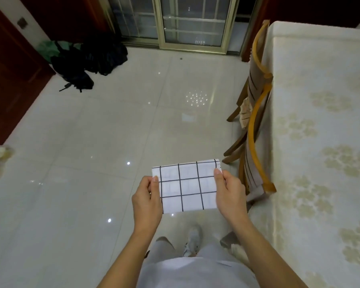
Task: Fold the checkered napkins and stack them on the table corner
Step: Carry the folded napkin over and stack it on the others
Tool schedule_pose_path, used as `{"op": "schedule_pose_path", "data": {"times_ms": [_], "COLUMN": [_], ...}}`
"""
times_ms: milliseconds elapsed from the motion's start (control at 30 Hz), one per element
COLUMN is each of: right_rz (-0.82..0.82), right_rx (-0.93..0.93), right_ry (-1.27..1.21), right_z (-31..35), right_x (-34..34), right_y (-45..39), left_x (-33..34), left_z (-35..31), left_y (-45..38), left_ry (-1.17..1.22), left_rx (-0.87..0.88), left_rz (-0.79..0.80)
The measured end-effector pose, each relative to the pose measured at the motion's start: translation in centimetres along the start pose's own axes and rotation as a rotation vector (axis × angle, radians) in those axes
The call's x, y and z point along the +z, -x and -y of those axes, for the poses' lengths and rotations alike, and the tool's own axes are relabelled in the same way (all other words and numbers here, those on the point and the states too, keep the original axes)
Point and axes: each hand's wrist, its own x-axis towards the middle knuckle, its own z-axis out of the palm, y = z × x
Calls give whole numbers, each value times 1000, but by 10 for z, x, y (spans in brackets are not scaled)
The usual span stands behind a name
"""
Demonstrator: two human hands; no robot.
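Open tiled floor [112,132] stretches ahead and to the left. On the right, two wooden chairs [256,129] stand tucked against the near edge of the cloth-covered surface [320,121], blocking that side. Dark bags [85,61] lie at the floor's far left corner.

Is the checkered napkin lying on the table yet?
No, both the left hand and right hand hold the napkin above the floor, beside the table.

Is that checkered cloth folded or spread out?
Folded: the napkin is a small neat rectangle held between both hands.
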Motion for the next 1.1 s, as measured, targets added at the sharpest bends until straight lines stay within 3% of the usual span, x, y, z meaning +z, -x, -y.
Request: {"op": "schedule_pose_path", "data": {"times_ms": [467,800,1100], "right_rz": [-121,-181,-224], "right_rx": [86,103,159], "right_ry": [-37,-36,0], "right_z": [37,107,124], "right_x": [40,104,115], "right_y": [-198,-360,-472], "left_x": [75,88,133], "left_z": [-50,-95,-137], "left_y": [-218,-415,-522], "left_ry": [-1,-21,-25], "left_rx": [36,51,62], "left_rz": [156,250,305]}}
